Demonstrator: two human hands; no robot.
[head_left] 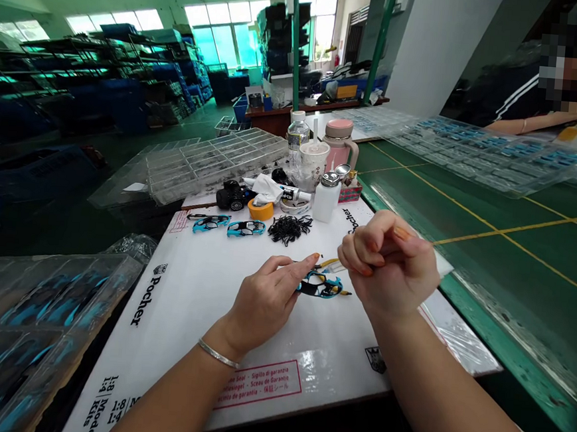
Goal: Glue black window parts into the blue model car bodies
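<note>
My left hand (268, 299) has its fingers together at the left end of a blue and black plastic part (330, 287), gripping it low over the white board. The left thumb is mostly hidden. My right hand (391, 267) is raised to the right of that part, palm up, with its fingers curled in and pinched. Whatever it holds, if anything, cannot be made out. Behind the part lies a yellow-handled tool (329, 263), partly covered. Two similar blue and black parts, one left (211, 223) and one right (246, 229), lie farther back beside a heap of small black pieces (289, 229).
Printed white board (184, 327) covers the work surface. At its back stand a white dispenser bottle (326, 199), yellow tape (260, 210), a cup (313, 161) and a pink flask (339, 143). A compartment tray (34, 329) is at left. A co-worker (522, 94) sits back right.
</note>
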